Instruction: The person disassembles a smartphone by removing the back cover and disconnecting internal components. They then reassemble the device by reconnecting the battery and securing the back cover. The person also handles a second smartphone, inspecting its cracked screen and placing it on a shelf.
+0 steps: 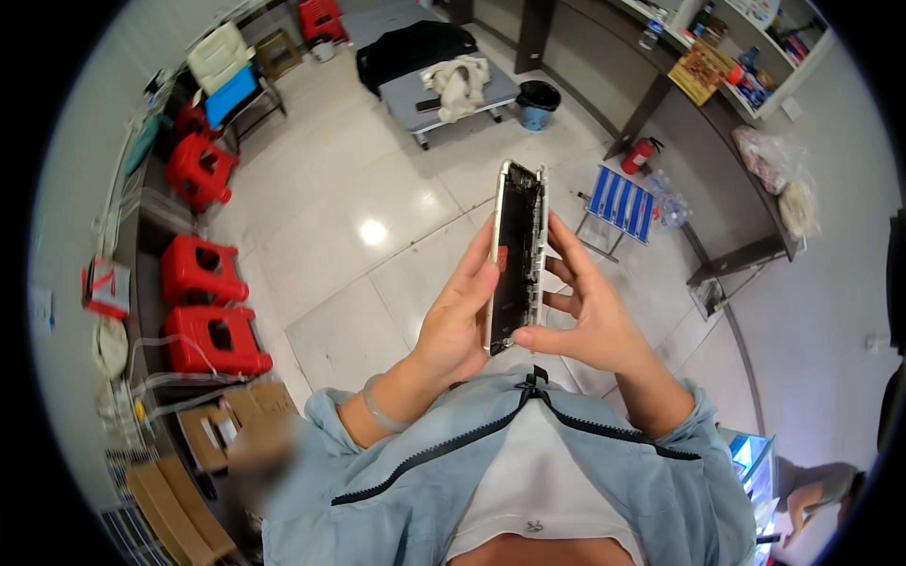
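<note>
Silver-edged, an opened phone is grasped between left hand and right hand at the near middle, with a blue stool right, red stools left, and a grey bed far beyond.

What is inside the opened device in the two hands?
The opened device shows a dark inner surface with a small orange-red patch. The right hand covers part of the lower edge; whatever lies beneath that surface is hidden.
</note>
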`<act>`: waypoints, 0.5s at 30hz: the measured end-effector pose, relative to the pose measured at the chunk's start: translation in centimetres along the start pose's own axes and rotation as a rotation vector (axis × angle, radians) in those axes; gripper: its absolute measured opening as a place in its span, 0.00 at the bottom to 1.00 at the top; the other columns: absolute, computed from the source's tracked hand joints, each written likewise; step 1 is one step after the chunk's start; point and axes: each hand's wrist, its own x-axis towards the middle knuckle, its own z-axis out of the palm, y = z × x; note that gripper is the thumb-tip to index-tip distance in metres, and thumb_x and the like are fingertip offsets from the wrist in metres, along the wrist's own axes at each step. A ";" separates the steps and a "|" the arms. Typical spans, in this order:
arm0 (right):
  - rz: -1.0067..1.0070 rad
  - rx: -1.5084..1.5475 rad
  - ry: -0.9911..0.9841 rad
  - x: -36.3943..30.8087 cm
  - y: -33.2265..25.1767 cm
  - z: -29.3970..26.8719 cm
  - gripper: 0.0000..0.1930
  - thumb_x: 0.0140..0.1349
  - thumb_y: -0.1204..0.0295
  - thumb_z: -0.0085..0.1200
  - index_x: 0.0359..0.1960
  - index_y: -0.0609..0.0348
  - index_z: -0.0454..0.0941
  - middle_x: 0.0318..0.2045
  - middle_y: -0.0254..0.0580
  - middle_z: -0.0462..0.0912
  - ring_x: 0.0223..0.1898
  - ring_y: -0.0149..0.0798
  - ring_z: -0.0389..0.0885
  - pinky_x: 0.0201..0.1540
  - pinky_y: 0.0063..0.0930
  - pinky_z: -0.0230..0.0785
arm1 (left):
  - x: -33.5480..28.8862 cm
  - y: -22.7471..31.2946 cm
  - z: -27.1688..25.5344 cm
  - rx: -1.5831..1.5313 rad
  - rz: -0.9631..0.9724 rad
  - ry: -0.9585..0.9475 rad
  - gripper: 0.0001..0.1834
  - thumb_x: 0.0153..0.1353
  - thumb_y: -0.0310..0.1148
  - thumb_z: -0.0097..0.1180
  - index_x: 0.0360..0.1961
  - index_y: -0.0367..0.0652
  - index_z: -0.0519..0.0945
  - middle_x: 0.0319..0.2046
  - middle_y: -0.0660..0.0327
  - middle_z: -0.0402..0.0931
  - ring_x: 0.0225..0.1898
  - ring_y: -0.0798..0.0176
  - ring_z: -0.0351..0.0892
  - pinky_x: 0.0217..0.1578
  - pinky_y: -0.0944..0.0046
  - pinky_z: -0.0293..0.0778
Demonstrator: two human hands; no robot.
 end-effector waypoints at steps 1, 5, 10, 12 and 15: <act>0.028 0.065 0.039 1.0 -0.2 -1.1 0.55 0.42 0.72 0.69 0.68 0.59 0.41 0.64 0.48 0.53 0.56 0.41 0.64 0.53 0.36 0.68 | 1.9 0.4 -0.3 -0.053 -0.030 -0.034 0.29 0.69 0.43 0.33 0.68 0.49 0.45 0.62 0.56 0.57 0.58 0.54 0.66 0.54 0.53 0.70; 0.036 0.193 0.113 5.0 -0.2 -6.1 0.56 0.41 0.74 0.70 0.69 0.56 0.42 0.67 0.49 0.49 0.58 0.41 0.62 0.54 0.36 0.66 | 9.5 1.1 -1.4 -0.302 -0.150 -0.171 0.27 0.70 0.45 0.27 0.67 0.49 0.46 0.60 0.54 0.59 0.58 0.54 0.66 0.55 0.50 0.69; -0.027 0.423 0.178 10.2 0.7 -13.8 0.54 0.41 0.75 0.69 0.67 0.62 0.42 0.66 0.50 0.49 0.67 0.47 0.51 0.58 0.41 0.64 | 19.5 -0.1 -3.1 -0.478 -0.290 -0.174 0.27 0.70 0.43 0.28 0.68 0.51 0.46 0.63 0.55 0.56 0.60 0.56 0.64 0.59 0.52 0.64; -0.055 0.444 0.186 12.6 0.8 -17.0 0.54 0.42 0.73 0.69 0.67 0.63 0.42 0.66 0.52 0.50 0.67 0.46 0.51 0.58 0.40 0.64 | 23.5 -0.8 -3.2 -0.562 -0.272 -0.223 0.26 0.71 0.46 0.25 0.66 0.48 0.50 0.62 0.55 0.59 0.60 0.55 0.64 0.59 0.51 0.64; -0.082 0.490 0.196 16.1 0.5 -21.3 0.54 0.42 0.73 0.70 0.67 0.64 0.43 0.66 0.52 0.51 0.67 0.46 0.52 0.58 0.38 0.64 | 28.9 -0.6 -2.9 -0.540 -0.314 -0.219 0.27 0.70 0.46 0.24 0.65 0.45 0.53 0.61 0.54 0.61 0.59 0.54 0.65 0.58 0.51 0.65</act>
